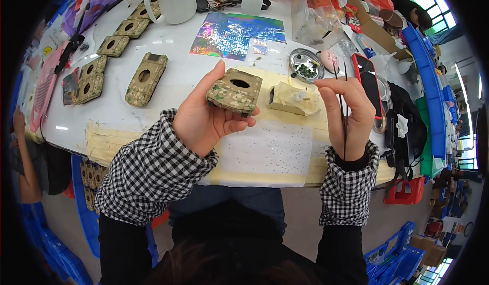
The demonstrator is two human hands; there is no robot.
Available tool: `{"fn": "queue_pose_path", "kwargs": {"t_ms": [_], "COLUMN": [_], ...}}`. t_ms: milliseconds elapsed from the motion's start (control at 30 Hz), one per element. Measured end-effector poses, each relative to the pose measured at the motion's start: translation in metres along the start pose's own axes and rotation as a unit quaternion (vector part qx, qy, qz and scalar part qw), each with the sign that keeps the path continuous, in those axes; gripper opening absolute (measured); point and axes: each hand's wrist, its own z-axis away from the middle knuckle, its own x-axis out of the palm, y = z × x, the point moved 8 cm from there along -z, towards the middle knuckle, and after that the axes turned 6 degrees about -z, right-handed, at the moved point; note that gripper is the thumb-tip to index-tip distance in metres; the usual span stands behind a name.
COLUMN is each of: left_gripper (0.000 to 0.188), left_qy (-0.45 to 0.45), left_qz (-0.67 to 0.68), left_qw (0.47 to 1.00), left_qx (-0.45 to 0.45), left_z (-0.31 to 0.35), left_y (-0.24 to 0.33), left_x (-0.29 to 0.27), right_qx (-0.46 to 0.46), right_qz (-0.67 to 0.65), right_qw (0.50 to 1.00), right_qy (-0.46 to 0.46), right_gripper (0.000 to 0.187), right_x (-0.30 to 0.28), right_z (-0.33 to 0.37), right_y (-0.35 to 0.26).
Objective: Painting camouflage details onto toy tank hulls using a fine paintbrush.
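Note:
My left hand (pixel 201 112) holds up a camouflage-patterned toy vehicle hull (pixel 248 99), with a round hole in its top. The thumb lies along its left side and the fingers are underneath. Thin dark tweezers (pixel 345 139) are in my right hand (pixel 354 104), their prongs pointing away from me. Between my hands, a block wrapped in cream tape (pixel 288 102) rests on the table. Beyond it stands a round metal dish (pixel 292 63) with small dark green pieces inside. A white sheet with dark specks (pixel 267 152) lies below the hull.
More camouflage hulls (pixel 146 81) are on the left side of the white table (pixel 168 40). A white mug (pixel 175 2), a holographic sheet (pixel 216 35) and a small squeeze bottle (pixel 252 0) are at the back. To the right lies a red-edged phone (pixel 368 83).

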Motion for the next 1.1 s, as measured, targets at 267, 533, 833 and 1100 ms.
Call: {"fn": "queue_pose_path", "kwargs": {"t_ms": [267,533,833,1100], "left_gripper": [0.054,0.053,0.054,0.052], "left_qy": [0.000,-0.007,-0.020,0.000], "left_qz": [-0.008,-0.007,-0.006,-0.007], "left_qw": [1.000,1.000,1.000,1.000], "left_qx": [0.005,-0.013,0.002,-0.023], "left_z": [-0.001,-0.002,-0.005,-0.001], "left_y": [0.002,0.000,0.007,0.003], "left_x": [-0.001,0.001,0.000,0.004], "right_qx": [-0.073,-0.084,-0.092,-0.060], "right_qz": [0.014,0.013,0.005,0.013], "right_qw": [0.997,0.996,0.995,0.998], "right_qy": [-0.019,0.013,0.023,0.025], "right_gripper": [0.016,0.012,0.012,0.011], "right_x": [0.005,0.004,0.004,-0.001], "right_z": [0.003,0.005,0.003,0.003], "right_y": [-0.008,-0.008,-0.006,-0.002]}}
